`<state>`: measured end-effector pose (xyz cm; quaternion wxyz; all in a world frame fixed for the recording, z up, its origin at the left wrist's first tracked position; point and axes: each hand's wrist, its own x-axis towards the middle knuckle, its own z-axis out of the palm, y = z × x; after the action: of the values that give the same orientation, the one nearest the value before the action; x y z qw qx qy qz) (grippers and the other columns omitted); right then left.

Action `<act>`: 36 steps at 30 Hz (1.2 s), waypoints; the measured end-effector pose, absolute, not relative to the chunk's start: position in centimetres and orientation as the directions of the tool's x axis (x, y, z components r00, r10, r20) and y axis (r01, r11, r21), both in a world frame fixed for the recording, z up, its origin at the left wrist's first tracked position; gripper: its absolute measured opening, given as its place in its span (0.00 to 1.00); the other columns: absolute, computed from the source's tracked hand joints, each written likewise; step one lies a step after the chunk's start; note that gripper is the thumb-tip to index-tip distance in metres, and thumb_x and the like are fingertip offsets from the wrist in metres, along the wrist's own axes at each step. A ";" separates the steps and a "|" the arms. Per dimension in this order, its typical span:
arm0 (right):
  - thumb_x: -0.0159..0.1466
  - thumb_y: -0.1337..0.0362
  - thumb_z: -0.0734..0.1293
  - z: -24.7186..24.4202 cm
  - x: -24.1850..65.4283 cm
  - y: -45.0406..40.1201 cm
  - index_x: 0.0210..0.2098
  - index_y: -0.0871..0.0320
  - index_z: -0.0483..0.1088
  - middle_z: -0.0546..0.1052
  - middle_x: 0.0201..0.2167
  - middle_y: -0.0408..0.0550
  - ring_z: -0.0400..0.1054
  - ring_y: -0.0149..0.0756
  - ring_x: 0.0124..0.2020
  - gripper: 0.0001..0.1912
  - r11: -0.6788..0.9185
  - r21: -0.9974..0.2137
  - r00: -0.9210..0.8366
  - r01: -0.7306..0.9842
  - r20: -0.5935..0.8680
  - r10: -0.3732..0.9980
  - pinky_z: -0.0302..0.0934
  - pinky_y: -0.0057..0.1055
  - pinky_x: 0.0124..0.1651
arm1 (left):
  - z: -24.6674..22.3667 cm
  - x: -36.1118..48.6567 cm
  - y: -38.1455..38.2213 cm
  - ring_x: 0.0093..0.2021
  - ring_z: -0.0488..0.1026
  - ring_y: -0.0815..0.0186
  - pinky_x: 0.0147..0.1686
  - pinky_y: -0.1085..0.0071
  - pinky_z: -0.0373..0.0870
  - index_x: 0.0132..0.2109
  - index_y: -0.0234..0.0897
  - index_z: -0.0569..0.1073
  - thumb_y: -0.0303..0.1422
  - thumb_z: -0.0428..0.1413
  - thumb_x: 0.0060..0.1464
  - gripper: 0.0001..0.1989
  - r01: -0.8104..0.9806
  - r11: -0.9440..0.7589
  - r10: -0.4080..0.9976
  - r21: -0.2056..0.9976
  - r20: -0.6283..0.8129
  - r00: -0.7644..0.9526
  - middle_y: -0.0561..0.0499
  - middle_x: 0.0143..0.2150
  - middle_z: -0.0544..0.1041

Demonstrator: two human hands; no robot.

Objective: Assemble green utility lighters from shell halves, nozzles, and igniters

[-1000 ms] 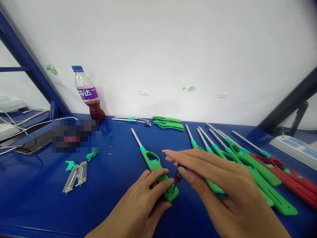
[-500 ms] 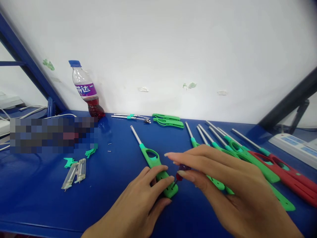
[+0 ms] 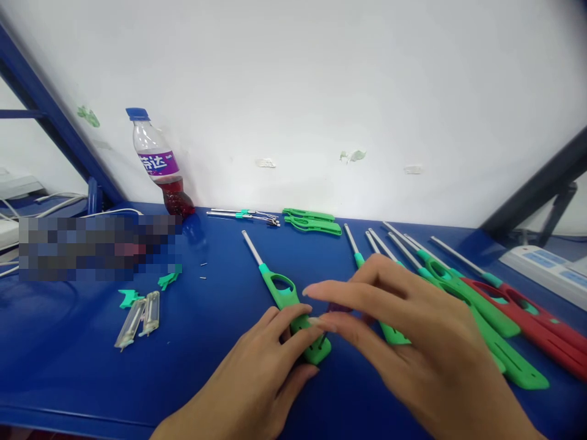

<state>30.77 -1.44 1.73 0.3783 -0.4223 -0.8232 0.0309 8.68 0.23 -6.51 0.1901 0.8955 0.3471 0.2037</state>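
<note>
My left hand [image 3: 270, 363] is closed round the handle of a green lighter [image 3: 287, 296], a long-necked gas lighter with a silver tube, and holds it down on the blue table. My right hand [image 3: 403, 342] pinches a small screwdriver [image 3: 339, 307] with a dark red-purple handle, mostly hidden behind the fingers. Its thin shaft points down at the handle's end, where small holes show. Whether the tip sits in a screw I cannot tell. Two tiny screws [image 3: 203, 278] lie beyond my left hand.
Several green and red lighters [image 3: 518, 311] lie at the right. Green casing halves [image 3: 314, 225] and metal tubes with wires [image 3: 243, 214] rest by the wall. At left are clear fuel tanks [image 3: 150, 313], teal triggers [image 3: 128, 298], and a drink bottle [image 3: 158, 162]. A power strip [image 3: 541, 263] stands far right.
My right hand's fingers have shifted round the screwdriver handle, the thumb moving left and the index finger bending more. My left hand and the lighter stay practically in place.
</note>
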 end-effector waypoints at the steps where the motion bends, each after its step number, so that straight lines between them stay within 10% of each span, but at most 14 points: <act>1: 0.75 0.65 0.68 1.7 30.8 -1.4 0.58 0.43 0.74 0.76 0.41 0.39 0.75 0.22 0.32 0.15 0.634 -0.363 -0.357 0.683 0.592 0.723 0.68 0.17 0.33 | -6.5 8.7 0.2 0.64 0.71 0.47 0.64 0.38 0.73 0.70 0.52 0.63 0.26 0.55 0.70 0.27 0.544 -0.688 0.699 0.480 0.237 0.675 0.47 0.69 0.69; 6: 0.75 0.73 0.60 1.6 31.2 -1.5 0.69 0.45 0.66 0.78 0.57 0.42 0.78 0.25 0.52 0.27 0.660 -0.422 -0.401 0.621 0.552 0.731 0.72 0.17 0.50 | -6.3 8.9 0.2 0.61 0.74 0.50 0.62 0.45 0.77 0.65 0.49 0.70 0.27 0.55 0.70 0.21 0.560 -0.675 0.710 0.480 0.215 0.671 0.46 0.67 0.71; 13: 0.74 0.67 0.68 1.9 31.0 -1.4 0.57 0.43 0.75 0.77 0.41 0.38 0.75 0.21 0.33 0.15 0.643 -0.426 -0.366 0.636 0.567 0.738 0.69 0.15 0.35 | -6.1 9.0 0.3 0.63 0.72 0.48 0.63 0.42 0.75 0.69 0.51 0.66 0.26 0.55 0.69 0.25 0.552 -0.684 0.703 0.477 0.227 0.674 0.46 0.69 0.70; 19: 0.74 0.75 0.58 2.0 31.1 -1.4 0.66 0.46 0.69 0.79 0.59 0.39 0.75 0.24 0.58 0.27 0.682 -0.434 -0.433 0.589 0.543 0.720 0.69 0.18 0.58 | -6.1 8.9 0.4 0.61 0.74 0.50 0.62 0.43 0.76 0.66 0.49 0.69 0.27 0.55 0.71 0.21 0.550 -0.681 0.704 0.484 0.224 0.674 0.46 0.68 0.70; 26: 0.74 0.67 0.69 1.9 30.8 -1.4 0.54 0.43 0.76 0.76 0.39 0.38 0.74 0.21 0.30 0.14 0.639 -0.403 -0.358 0.655 0.579 0.732 0.69 0.16 0.35 | -6.0 8.8 0.2 0.64 0.72 0.49 0.64 0.43 0.74 0.70 0.52 0.65 0.26 0.56 0.69 0.27 0.540 -0.690 0.698 0.482 0.245 0.673 0.47 0.68 0.71; 32: 0.75 0.73 0.61 2.2 31.1 -1.6 0.65 0.47 0.70 0.79 0.60 0.38 0.74 0.23 0.58 0.24 0.713 -0.357 -0.451 0.603 0.585 0.674 0.67 0.17 0.60 | -6.0 9.0 0.2 0.65 0.71 0.48 0.66 0.42 0.72 0.67 0.48 0.69 0.28 0.55 0.70 0.21 0.572 -0.671 0.712 0.472 0.195 0.675 0.46 0.70 0.69; 36: 0.73 0.77 0.61 2.0 31.0 -1.5 0.61 0.46 0.72 0.82 0.51 0.37 0.77 0.22 0.50 0.24 0.693 -0.396 -0.420 0.603 0.581 0.697 0.70 0.17 0.52 | -6.0 9.0 0.2 0.64 0.72 0.49 0.65 0.42 0.73 0.68 0.50 0.67 0.28 0.54 0.71 0.22 0.557 -0.678 0.705 0.480 0.212 0.676 0.46 0.69 0.69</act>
<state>31.04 -1.51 1.99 0.3748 -0.3866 -0.8403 0.0630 8.97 0.23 -5.95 0.1916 0.8952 0.3525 0.1941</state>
